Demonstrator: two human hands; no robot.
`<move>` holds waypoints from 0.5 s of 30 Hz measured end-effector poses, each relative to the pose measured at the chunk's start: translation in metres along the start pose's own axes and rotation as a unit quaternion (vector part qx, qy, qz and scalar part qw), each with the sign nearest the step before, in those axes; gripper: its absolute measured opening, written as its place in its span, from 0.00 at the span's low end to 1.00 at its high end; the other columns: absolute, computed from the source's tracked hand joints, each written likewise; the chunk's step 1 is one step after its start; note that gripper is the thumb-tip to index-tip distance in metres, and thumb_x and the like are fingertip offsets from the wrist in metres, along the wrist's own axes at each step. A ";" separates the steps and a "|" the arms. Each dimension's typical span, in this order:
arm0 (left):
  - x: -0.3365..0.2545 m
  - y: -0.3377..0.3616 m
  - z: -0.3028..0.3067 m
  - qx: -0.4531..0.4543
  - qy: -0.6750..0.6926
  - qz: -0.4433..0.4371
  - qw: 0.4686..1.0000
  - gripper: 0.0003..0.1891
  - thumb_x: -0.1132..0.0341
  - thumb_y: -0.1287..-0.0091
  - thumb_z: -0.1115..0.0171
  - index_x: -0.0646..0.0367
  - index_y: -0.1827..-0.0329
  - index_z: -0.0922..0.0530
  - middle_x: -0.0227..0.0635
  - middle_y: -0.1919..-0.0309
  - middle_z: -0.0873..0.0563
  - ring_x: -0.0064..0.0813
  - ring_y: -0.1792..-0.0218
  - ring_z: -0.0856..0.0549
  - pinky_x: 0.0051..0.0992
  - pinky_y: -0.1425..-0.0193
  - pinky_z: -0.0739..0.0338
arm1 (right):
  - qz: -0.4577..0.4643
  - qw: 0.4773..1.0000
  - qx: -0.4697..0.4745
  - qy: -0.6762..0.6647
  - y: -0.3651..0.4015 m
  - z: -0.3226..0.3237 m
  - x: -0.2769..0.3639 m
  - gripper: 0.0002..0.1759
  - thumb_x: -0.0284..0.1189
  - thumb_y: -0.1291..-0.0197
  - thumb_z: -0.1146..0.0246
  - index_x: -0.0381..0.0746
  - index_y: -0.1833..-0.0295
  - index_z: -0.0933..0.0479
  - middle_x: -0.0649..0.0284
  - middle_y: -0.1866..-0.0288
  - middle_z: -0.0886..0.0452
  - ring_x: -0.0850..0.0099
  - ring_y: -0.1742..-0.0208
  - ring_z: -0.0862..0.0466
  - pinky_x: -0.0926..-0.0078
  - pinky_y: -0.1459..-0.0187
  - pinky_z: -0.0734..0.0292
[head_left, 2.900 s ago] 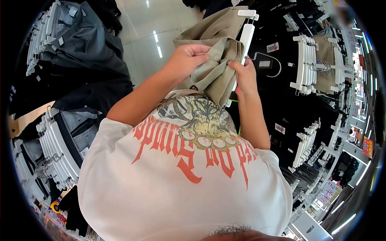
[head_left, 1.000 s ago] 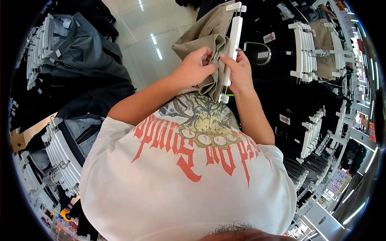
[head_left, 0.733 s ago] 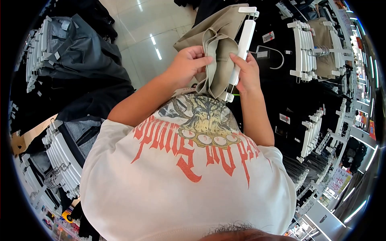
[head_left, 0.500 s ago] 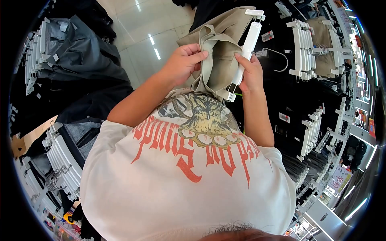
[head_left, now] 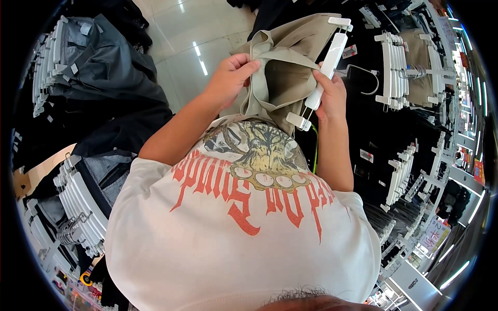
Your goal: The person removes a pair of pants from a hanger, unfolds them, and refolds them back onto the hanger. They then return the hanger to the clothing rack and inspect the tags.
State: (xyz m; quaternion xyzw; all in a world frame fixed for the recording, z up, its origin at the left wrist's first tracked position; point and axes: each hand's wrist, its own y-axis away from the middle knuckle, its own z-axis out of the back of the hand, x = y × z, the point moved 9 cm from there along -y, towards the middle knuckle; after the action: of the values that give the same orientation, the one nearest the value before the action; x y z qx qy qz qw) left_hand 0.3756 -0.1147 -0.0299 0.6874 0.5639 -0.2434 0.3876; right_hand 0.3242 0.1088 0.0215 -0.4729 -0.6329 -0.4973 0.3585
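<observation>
In front of my chest I hold khaki trousers with the waist opening facing me. My left hand pinches the front of the waistband, thumb on the inner side. My right hand grips the opposite waistband edge together with a white clip hanger. The hanger runs at a slant along that edge, its end clips on the cloth at top and bottom. Its metal hook points away to the right. My right fingers are partly hidden behind the hanger.
Racks of clothes surround me. Grey trousers hang on white hangers at the left, with more hangers below them. On the right hang dark garments and another khaki pair. A tiled floor shows ahead.
My right hand and the hanger have shifted slightly right, while my left hand has moved a little left. The waist opening between them is wider.
</observation>
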 end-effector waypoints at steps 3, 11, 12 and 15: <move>-0.005 0.001 0.011 -0.015 -0.022 -0.009 1.000 0.09 0.66 0.25 0.38 0.61 0.51 0.17 0.27 0.62 0.12 0.16 0.65 0.17 0.21 0.59 0.23 | 0.006 1.000 -0.002 -0.004 0.003 -0.001 0.004 0.17 0.19 0.38 0.33 0.33 0.45 0.26 0.59 0.53 0.17 0.70 0.52 0.17 0.71 0.48 0.21; -0.018 0.005 -0.011 0.006 -0.145 -0.064 0.987 0.10 0.63 0.27 0.36 0.63 0.56 0.16 0.23 0.72 0.18 0.11 0.70 0.24 0.20 0.67 0.29 | 0.016 0.999 0.014 0.031 0.004 -0.027 -0.005 0.18 0.20 0.41 0.30 0.32 0.46 0.25 0.63 0.57 0.18 0.74 0.58 0.18 0.75 0.54 0.21; -0.013 0.004 -0.017 0.017 -0.160 -0.061 0.985 0.09 0.64 0.27 0.37 0.63 0.55 0.17 0.22 0.70 0.17 0.11 0.68 0.23 0.20 0.65 0.28 | 0.011 0.999 0.020 0.033 0.009 -0.038 -0.003 0.18 0.20 0.41 0.29 0.32 0.47 0.25 0.63 0.58 0.18 0.74 0.60 0.18 0.75 0.56 0.21; -0.005 0.004 -0.034 0.048 -0.210 -0.023 0.976 0.08 0.68 0.26 0.38 0.65 0.52 0.19 0.24 0.64 0.15 0.13 0.63 0.20 0.21 0.58 0.24 | 0.019 0.998 0.025 0.057 0.020 -0.061 -0.003 0.15 0.22 0.39 0.29 0.33 0.49 0.24 0.63 0.59 0.16 0.77 0.61 0.18 0.78 0.59 0.22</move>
State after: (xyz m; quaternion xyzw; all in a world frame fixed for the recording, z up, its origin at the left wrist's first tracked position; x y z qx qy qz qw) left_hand 0.3744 -0.0899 -0.0054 0.6255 0.4732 -0.4179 0.4585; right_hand 0.3430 0.0501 0.0397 -0.4467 -0.6149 -0.5002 0.4149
